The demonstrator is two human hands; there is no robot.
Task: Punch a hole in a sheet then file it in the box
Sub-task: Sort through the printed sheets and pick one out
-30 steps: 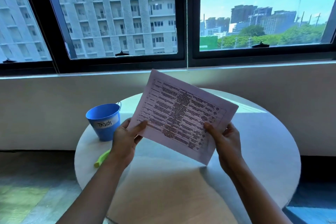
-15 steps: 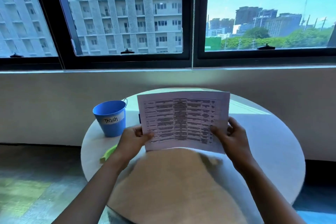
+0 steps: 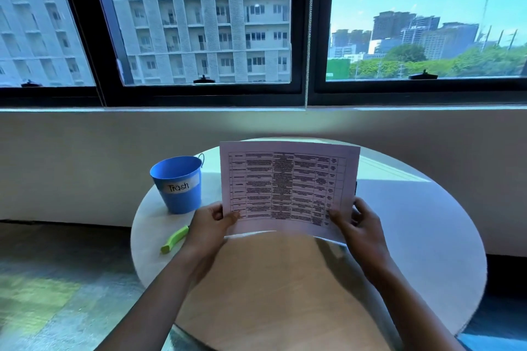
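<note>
Since a second ago the white printed sheet of paper point(image 3: 288, 188) has swung from a diagonal tilt to square and nearly upright, facing the person above the round pale table point(image 3: 427, 236). The left hand point(image 3: 209, 226) pinches the lower left corner, thumb on the printed face and fingers behind; the right hand point(image 3: 359, 226) grips the lower right corner the same way.

As a judgement, the sheet is light, thin and floppy: its bottom edge already bows between the two grips, and it would crease or tear if pulled hard. Holding it near the edges with both hands suits it, leaving free the margin meant for punching.

To the left on the table stands a blue metal bucket labelled "Trash" point(image 3: 178, 184), well apart from the sheet, and nearer the left wrist lies a green tool point(image 3: 174, 239), partly hidden; whether it is the punch cannot be told. No filing box shows; the sheet hides part of the table behind it.
</note>
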